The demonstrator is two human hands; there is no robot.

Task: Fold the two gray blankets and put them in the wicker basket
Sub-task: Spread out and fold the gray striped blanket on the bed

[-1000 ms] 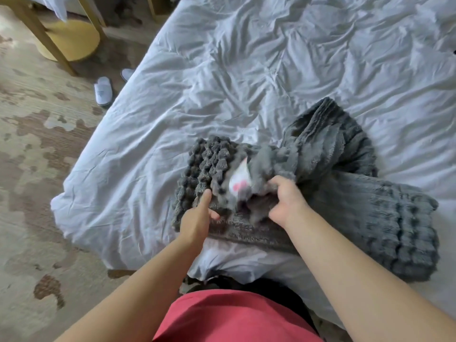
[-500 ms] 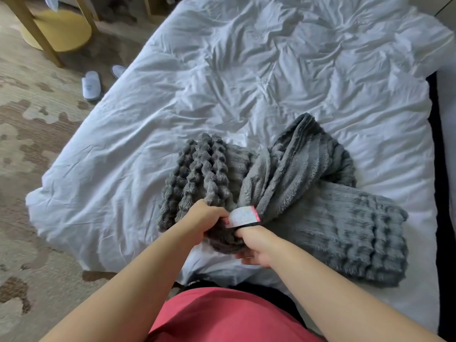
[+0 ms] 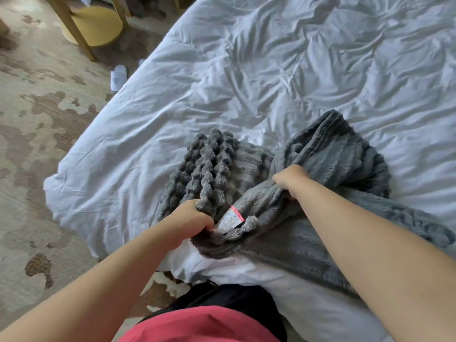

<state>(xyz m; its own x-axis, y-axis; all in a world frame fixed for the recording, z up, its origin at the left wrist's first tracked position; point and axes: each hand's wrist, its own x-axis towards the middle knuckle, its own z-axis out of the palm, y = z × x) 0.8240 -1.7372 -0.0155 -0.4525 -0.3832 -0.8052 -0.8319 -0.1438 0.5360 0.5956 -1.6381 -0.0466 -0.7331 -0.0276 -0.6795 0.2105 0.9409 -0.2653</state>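
A gray ribbed plush blanket (image 3: 328, 169) lies bunched on the white bed (image 3: 271, 82), near its front edge. Its bobbled end (image 3: 209, 169) is heaped at the left, and a long part (image 3: 308, 248) runs off to the right under my forearm. My left hand (image 3: 195, 219) is shut on the blanket's corner, right beside a white and pink label (image 3: 230, 218). My right hand (image 3: 291, 180) grips a fold of the same blanket higher up and to the right. I cannot tell a second blanket apart in the heap. No wicker basket is in view.
The bed's corner (image 3: 64, 178) hangs over a patterned beige and brown carpet (image 3: 37, 144) on the left. A yellow wooden side table (image 3: 91, 25) stands at the top left, with a white slipper (image 3: 118, 77) on the floor near it.
My right hand has let go near the label and moved up and right to grip a fold of the blanket. My left hand still holds the corner beside the label.
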